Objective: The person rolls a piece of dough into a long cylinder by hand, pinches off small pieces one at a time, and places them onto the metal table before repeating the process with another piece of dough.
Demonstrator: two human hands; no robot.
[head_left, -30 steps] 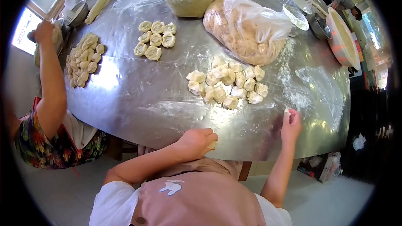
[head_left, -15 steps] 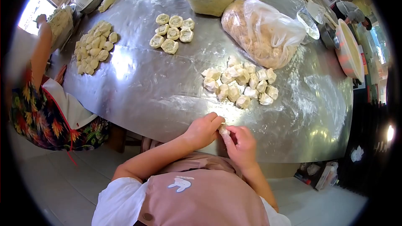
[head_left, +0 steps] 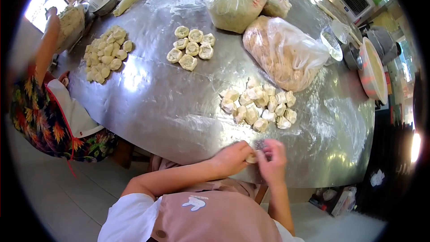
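Two hands were together at the near edge of the floured metal table [head_left: 156, 107], left hand [head_left: 233, 157] and right hand [head_left: 274, 161] each pinching one small dough piece [head_left: 251, 157] between them; fingers hid most of it, so its long axis was unclear; shaped pieces [head_left: 260, 105] lay just beyond

The dough piece [head_left: 252, 157] is small and pale, a creamy white. It sits a little below the middle of the frame, just right of center. The left hand [head_left: 233, 157] and the right hand [head_left: 274, 161] pinch it from both sides, with fingers pressed on it. Only a small bit shows. The fingers hide the rest, so its shape is hard to tell. It is by the near edge of the shiny metal table [head_left: 148, 107].
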